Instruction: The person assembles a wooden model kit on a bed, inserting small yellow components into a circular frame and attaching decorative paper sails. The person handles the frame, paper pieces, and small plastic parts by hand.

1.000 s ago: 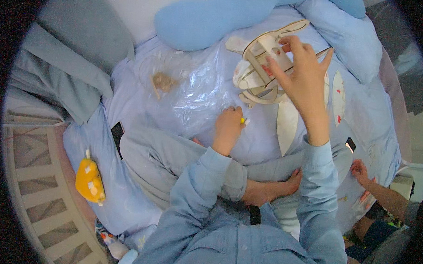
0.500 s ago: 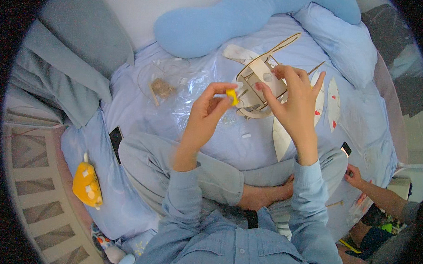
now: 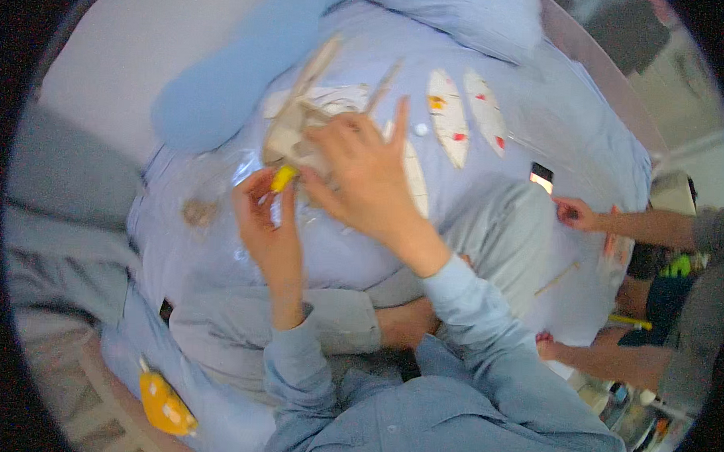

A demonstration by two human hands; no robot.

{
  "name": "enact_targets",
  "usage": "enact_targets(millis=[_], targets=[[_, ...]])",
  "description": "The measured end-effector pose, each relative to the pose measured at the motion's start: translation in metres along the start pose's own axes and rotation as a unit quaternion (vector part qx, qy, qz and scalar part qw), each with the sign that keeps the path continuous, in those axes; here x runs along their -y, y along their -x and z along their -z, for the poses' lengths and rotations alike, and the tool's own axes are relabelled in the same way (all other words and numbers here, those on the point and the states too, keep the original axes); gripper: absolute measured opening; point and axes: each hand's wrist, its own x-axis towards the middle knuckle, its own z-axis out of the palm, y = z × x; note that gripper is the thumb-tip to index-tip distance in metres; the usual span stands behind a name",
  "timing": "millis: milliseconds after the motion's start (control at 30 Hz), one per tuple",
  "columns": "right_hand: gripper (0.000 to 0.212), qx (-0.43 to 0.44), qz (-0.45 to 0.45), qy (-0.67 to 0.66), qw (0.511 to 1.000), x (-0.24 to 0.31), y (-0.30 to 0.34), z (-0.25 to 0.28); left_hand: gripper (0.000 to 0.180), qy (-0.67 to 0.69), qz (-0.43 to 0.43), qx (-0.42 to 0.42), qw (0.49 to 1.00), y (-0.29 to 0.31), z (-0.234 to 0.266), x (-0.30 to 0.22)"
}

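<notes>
My left hand (image 3: pixel 271 232) pinches a small yellow piece (image 3: pixel 283 179) between thumb and fingertips, close against the near end of a light wooden model frame (image 3: pixel 284 136). Motion blur hides the yellow piece's exact kind. My right hand (image 3: pixel 368 178) grips the frame from its right side, thumb below and fingers over it, with one finger sticking out. The frame has a long curved strip rising at the far side and is held above the bed. Whether the yellow piece touches the wood I cannot tell.
Leaf-shaped white panels (image 3: pixel 447 117) with red marks lie right of the frame. Clear plastic wrap (image 3: pixel 248 166) lies left. A lit phone (image 3: pixel 542 176) rests beside another person's hand (image 3: pixel 576 213). A yellow plush toy (image 3: pixel 164 402) and a long blue pillow (image 3: pixel 223 82) are at the left.
The head view has turned, so the bed and panels appear shifted left. My hands have come closer together, bringing the yellow piece near the wooden frame. Another hand of the other person now shows.
</notes>
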Motion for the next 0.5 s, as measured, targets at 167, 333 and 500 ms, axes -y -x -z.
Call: enact_targets(millis=[167, 333, 500], targets=[[0.044, -0.059, 0.007, -0.020, 0.998, 0.001, 0.012, -0.003, 0.028, -0.045, -0.008, -0.011, 0.999, 0.000, -0.003, 0.004], [0.033, -0.089, -0.013, -0.039, 0.995, 0.002, 0.021, -0.020, 0.024, -0.213, -0.060, -0.005, 0.975, -0.003, 0.000, -0.004], [0.029, -0.102, -0.017, -0.120, 0.987, 0.005, 0.028, -0.014, 0.027, -0.195, -0.095, 0.031, 0.976, -0.001, 0.012, 0.010]])
